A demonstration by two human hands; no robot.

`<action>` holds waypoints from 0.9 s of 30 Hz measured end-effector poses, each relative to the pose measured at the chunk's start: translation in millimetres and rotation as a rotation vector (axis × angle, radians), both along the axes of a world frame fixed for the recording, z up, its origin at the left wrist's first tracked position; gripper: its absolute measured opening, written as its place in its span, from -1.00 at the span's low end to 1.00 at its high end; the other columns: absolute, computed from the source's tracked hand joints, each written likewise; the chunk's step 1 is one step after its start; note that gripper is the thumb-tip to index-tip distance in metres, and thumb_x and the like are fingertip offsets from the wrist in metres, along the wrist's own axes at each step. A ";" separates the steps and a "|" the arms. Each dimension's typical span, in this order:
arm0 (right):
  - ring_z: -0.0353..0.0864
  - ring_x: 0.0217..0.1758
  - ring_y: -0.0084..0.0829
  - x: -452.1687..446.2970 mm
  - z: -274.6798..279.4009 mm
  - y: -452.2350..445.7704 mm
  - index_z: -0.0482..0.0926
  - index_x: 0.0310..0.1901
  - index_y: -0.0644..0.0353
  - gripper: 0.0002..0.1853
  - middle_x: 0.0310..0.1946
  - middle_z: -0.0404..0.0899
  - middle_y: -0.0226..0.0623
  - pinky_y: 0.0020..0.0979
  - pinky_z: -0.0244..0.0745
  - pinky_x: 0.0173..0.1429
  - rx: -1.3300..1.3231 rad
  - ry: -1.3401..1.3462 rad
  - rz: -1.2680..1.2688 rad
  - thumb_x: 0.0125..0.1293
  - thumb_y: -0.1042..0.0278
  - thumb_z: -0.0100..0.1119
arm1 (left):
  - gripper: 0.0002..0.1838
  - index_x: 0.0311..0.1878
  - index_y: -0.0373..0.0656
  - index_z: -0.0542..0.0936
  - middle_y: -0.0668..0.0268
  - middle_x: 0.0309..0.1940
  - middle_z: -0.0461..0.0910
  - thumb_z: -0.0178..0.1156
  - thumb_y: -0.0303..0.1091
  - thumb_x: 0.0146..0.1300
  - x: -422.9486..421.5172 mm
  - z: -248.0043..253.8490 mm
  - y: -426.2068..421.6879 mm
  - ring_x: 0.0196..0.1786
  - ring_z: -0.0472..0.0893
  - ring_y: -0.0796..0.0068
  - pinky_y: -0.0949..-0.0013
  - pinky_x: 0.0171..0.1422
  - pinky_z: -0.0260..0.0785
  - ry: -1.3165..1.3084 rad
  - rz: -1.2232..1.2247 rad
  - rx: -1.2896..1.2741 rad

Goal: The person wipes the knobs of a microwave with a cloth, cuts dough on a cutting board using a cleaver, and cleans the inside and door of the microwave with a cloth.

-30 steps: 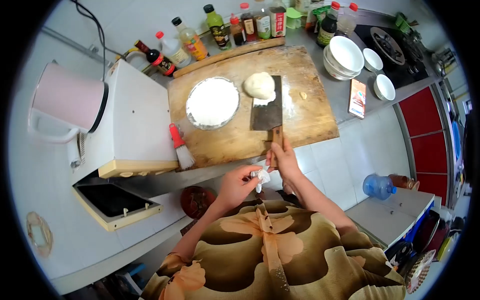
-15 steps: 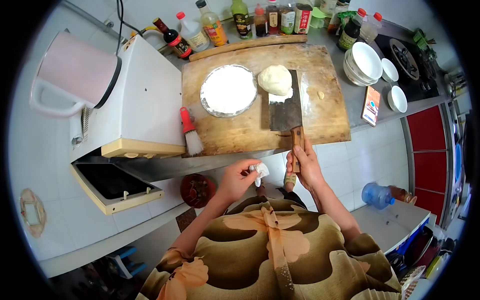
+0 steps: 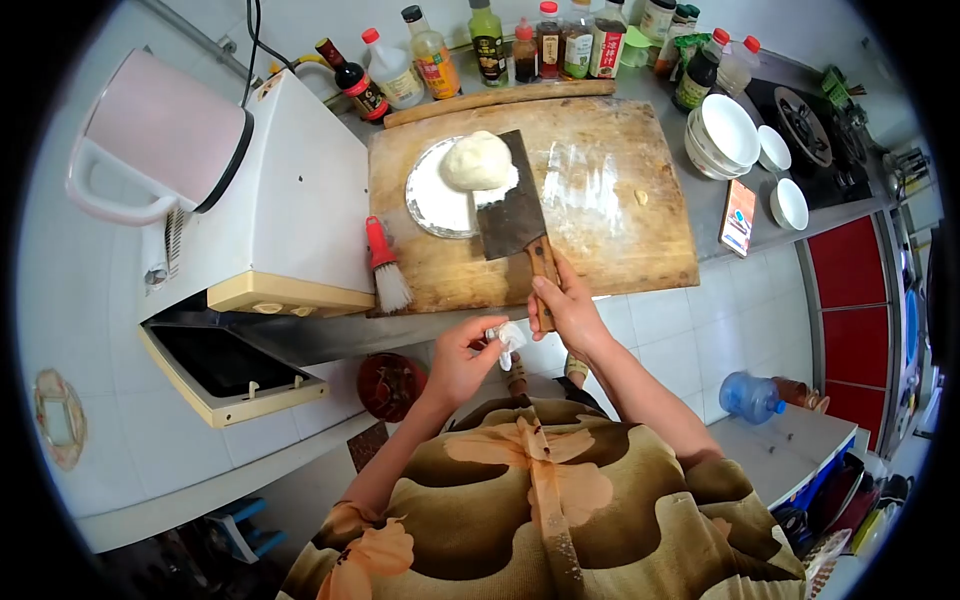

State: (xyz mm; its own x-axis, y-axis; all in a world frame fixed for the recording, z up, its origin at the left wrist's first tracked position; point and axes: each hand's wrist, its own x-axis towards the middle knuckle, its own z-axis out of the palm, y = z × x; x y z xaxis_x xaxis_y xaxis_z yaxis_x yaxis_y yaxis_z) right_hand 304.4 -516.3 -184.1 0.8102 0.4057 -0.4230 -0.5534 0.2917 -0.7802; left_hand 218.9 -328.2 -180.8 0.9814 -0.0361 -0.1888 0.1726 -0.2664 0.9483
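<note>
My right hand is closed round the wooden handle of a cleaver. The dark blade lies over the right part of a round plate of white flour. A ball of dough rests at the blade's upper left, above the flour; whether it touches the flour I cannot tell. In front of the board's near edge, my left hand is closed on a crumpled white tissue. Beneath both lies a wooden cutting board, with streaks of flour right of the blade.
A red-handled brush lies at the board's left edge, beside a white oven with its door hanging open. Bottles stand behind a rolling pin. On the right are white bowls and a phone. A small dough scrap sits on the board.
My right hand has moved left with the cleaver, carrying the dough ball from the board to over the flour plate. Flour streaks now show where it was. My left hand has barely moved.
</note>
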 end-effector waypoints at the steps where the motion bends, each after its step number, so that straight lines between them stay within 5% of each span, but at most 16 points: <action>1: 0.54 -0.54 -0.50 1.7 -1.8 3.7 0.09 0.56 -0.04 -0.38 -0.43 0.53 -0.33 -0.40 0.53 -0.50 -0.022 -0.023 0.010 0.56 0.29 0.06 | -0.67 0.17 -0.30 0.64 0.29 -0.17 0.75 0.22 -0.60 0.36 -1.5 -0.1 0.3 -0.14 0.66 0.65 0.49 -0.04 0.51 0.000 0.016 -0.017; 14: 0.50 -0.62 -0.50 15.8 20.5 29.2 0.05 0.59 -0.03 -0.32 -0.50 0.51 -0.32 -0.40 0.47 -0.56 -0.352 -0.157 0.086 0.53 0.37 0.07 | -0.68 0.16 -0.31 0.64 0.30 -0.13 0.74 0.25 -0.59 0.36 -8.4 4.5 9.6 -0.13 0.66 0.65 0.49 -0.01 0.51 0.071 0.071 -0.048; 19: 0.57 -0.61 -0.44 16.4 28.0 28.3 0.08 0.58 0.09 -0.32 -0.38 0.67 -0.14 -0.34 0.52 -0.49 -0.541 -0.257 0.054 0.52 0.34 0.10 | -0.68 0.16 -0.31 0.64 0.29 -0.12 0.74 0.25 -0.59 0.35 -9.4 -2.4 10.7 -0.14 0.66 0.65 0.50 -0.03 0.51 0.047 0.074 -0.040; 22: 0.68 -0.51 -0.17 19.9 27.6 19.9 0.12 0.56 0.12 -0.31 -0.31 0.72 0.06 -0.18 0.58 -0.37 -0.722 -0.357 0.044 0.48 0.32 0.13 | -0.67 0.17 -0.31 0.63 0.28 -0.12 0.74 0.25 -0.59 0.35 -5.4 2.7 8.8 -0.12 0.66 0.66 0.51 -0.04 0.50 0.031 0.006 -0.006; 24: 0.70 -0.37 0.12 19.1 15.5 19.5 0.12 0.56 0.11 -0.30 -0.31 0.68 0.20 -0.03 0.58 -0.23 -0.952 -0.769 -0.029 0.45 0.31 0.15 | -0.68 0.17 -0.31 0.64 0.28 -0.11 0.74 0.25 -0.58 0.36 -4.9 -1.6 6.6 -0.10 0.65 0.65 0.50 -0.04 0.50 0.048 0.016 -0.021; 25: 0.66 -0.27 0.25 18.4 19.7 16.4 0.13 0.55 0.15 -0.28 -0.32 0.66 0.24 0.06 0.56 -0.17 -0.949 -0.750 -0.001 0.43 0.31 0.17 | -0.69 0.16 -0.30 0.64 0.30 -0.12 0.74 0.25 -0.57 0.36 -4.7 -1.3 5.5 -0.10 0.66 0.62 0.49 -0.03 0.50 0.032 0.017 -0.028; 27: 0.67 -0.27 0.23 18.3 30.7 14.7 0.13 0.55 0.16 -0.28 -0.33 0.67 0.23 0.06 0.55 -0.17 -0.953 -0.707 0.038 0.42 0.31 0.17 | -0.69 0.16 -0.29 0.64 0.30 -0.14 0.74 0.25 -0.57 0.36 -5.1 0.8 3.4 -0.11 0.67 0.61 0.48 -0.03 0.51 0.025 0.024 -0.027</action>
State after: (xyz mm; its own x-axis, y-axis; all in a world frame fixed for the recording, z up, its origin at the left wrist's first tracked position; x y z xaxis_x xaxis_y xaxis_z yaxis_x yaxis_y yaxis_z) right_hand 322.8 -501.6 -153.4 0.9796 0.1987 -0.0311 0.0919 -0.5797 -0.8096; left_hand 213.9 -324.8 -180.0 0.9770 -0.0184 -0.2126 0.2024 -0.2361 0.9504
